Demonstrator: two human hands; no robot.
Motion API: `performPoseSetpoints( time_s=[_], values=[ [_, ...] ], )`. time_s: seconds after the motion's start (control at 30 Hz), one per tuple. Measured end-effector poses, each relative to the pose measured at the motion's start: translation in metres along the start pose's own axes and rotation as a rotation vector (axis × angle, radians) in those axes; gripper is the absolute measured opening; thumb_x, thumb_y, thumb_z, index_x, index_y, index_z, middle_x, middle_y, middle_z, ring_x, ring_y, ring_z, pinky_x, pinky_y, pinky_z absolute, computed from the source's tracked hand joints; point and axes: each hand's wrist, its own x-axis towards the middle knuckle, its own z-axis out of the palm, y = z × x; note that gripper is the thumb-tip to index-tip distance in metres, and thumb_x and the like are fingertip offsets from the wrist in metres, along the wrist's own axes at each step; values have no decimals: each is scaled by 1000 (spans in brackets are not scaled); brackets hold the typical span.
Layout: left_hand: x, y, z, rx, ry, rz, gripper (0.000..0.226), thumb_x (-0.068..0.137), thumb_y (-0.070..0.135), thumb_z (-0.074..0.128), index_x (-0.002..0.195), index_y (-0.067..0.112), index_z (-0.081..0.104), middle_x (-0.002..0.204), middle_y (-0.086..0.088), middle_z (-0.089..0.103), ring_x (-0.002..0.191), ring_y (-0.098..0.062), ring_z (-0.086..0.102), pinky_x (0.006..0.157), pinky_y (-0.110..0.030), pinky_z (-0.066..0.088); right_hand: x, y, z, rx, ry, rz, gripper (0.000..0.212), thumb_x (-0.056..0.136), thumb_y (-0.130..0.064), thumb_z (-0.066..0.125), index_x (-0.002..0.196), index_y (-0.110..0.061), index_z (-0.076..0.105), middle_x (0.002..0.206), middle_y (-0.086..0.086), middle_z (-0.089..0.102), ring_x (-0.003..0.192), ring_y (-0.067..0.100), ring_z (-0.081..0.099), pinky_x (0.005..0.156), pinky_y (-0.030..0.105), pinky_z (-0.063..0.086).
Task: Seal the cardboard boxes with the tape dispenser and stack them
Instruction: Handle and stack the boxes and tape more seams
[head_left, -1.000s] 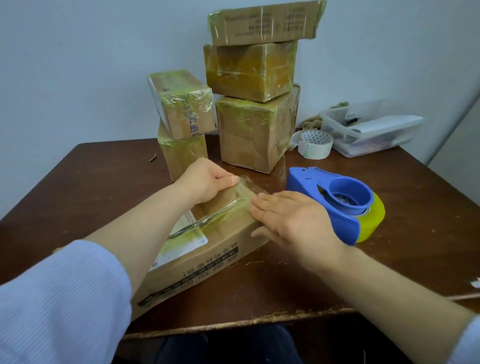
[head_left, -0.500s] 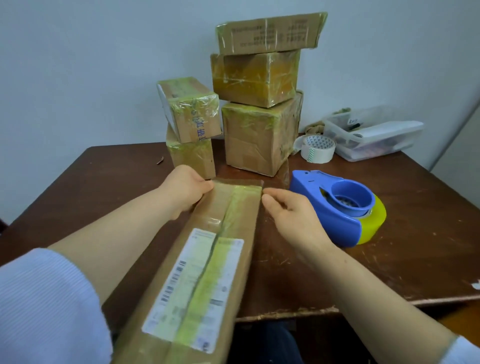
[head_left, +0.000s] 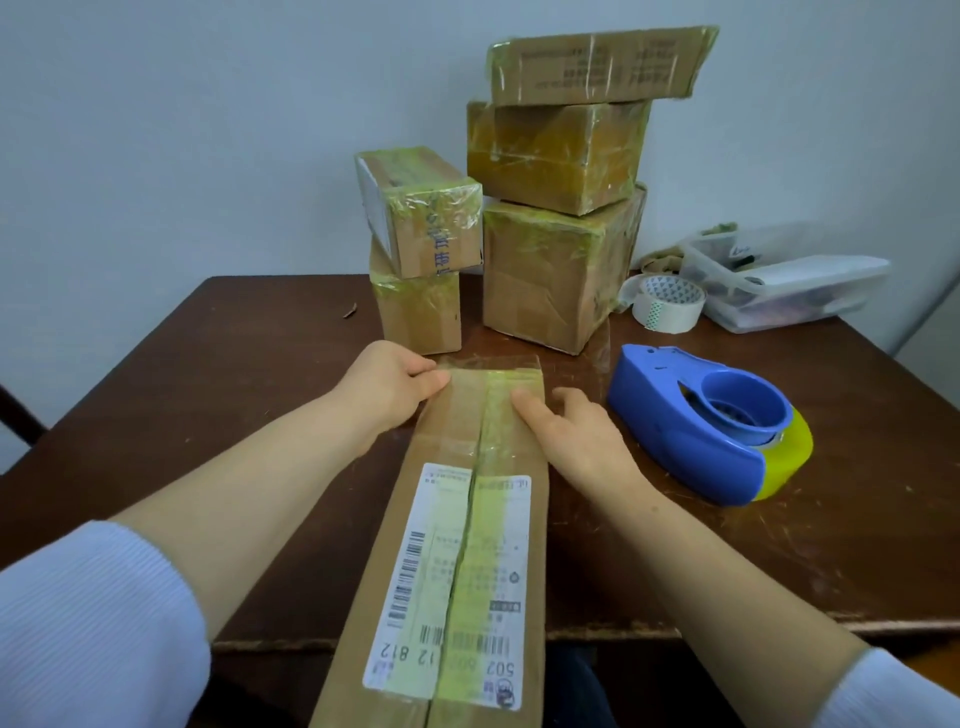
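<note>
The long box (head_left: 457, 519) has swung round since a second ago. It lay sideways then, and now it points straight at me. My right hand (head_left: 576, 431) has come up onto its top.

The box lies on the tabletop (head_left: 208, 364), running from the middle out over the near edge, with its near end sticking out past the edge. A strip of greenish tape (head_left: 498, 405) runs down its middle, over a white label.

My left hand (head_left: 395, 384) grasps the far left corner of the box, thumb on top and fingers curled. My right hand is not gripping. Its pointing finger lies straight and presses on the tape at the far end.

The blue and yellow tape dispenser (head_left: 701, 426) sits on the tabletop just right of my right hand, not touching it.

Near the far edge stand a stack of two boxes (head_left: 421, 260) and a stack of three boxes (head_left: 561, 208), side by side. By the far right corner are a roll of tape (head_left: 667, 301) and a clear tub (head_left: 779, 280).
</note>
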Motion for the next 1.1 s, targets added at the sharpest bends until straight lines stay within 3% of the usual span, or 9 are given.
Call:
performPoseSetpoints(
  time_s=[0.07,0.17,0.37,0.53,0.63,0.8,0.97,1.03,1.1],
  values=[
    [-2,-1,-2,-38,1,-9,36,87,23,67,120,8,66,118,-5,65,114,-25,57,101,-39,43,-1,-5,-1,13,42,-75,56,91,-53,46,132,-14,50,130,4,55,112,18,54,89,30,43],
    [-11,12,-10,-140,13,34,36,82,20,73,115,8,68,111,-7,69,109,-26,62,100,-44,46,-8,-23,-7,103,107,-232,29,95,-34,48,112,-16,64,106,0,68,96,16,62,85,36,50],
    [-38,85,-54,-448,165,347,16,82,4,70,88,18,68,75,10,68,67,-1,64,64,-15,54,-23,-100,-50,284,317,-575,12,94,-22,50,100,-22,61,98,-4,66,93,15,61,87,38,50],
    [-61,113,-80,-491,325,599,30,81,1,70,103,20,63,98,6,68,91,-5,65,82,-21,54,-34,-140,-66,408,358,-735,42,92,-15,56,133,-19,48,126,-7,57,118,9,52,101,35,45],
    [-69,100,-76,-405,394,638,32,80,5,72,102,27,62,104,8,67,101,-4,62,91,-25,50,-42,-134,-57,502,312,-757,48,89,-4,58,133,-20,45,120,-13,55,115,1,52,103,31,44],
    [-89,64,-56,-432,444,628,36,80,4,72,110,22,62,112,6,65,109,-3,59,88,-21,53,-57,-108,-36,637,242,-783,45,83,-7,68,124,-15,51,120,-3,61,109,2,59,95,25,49],
    [-108,61,-45,-535,533,671,23,79,15,73,99,22,65,107,2,66,100,-4,62,78,-12,50,-71,-109,-35,637,406,-802,16,85,-28,67,99,-20,64,108,-1,64,100,8,61,87,28,52],
    [-113,63,-43,-572,616,666,14,79,20,73,92,23,67,100,2,67,95,-7,63,75,-13,49,-75,-111,-34,625,449,-811,5,86,-25,67,85,-20,63,107,0,63,98,5,59,81,19,50],
    [-115,64,-42,-604,661,637,13,79,17,74,81,27,67,95,1,67,90,-7,63,72,-13,48,-78,-115,-33,623,480,-805,17,85,-14,67,72,-21,59,104,2,61,91,-3,55,74,7,44]
  ],
)
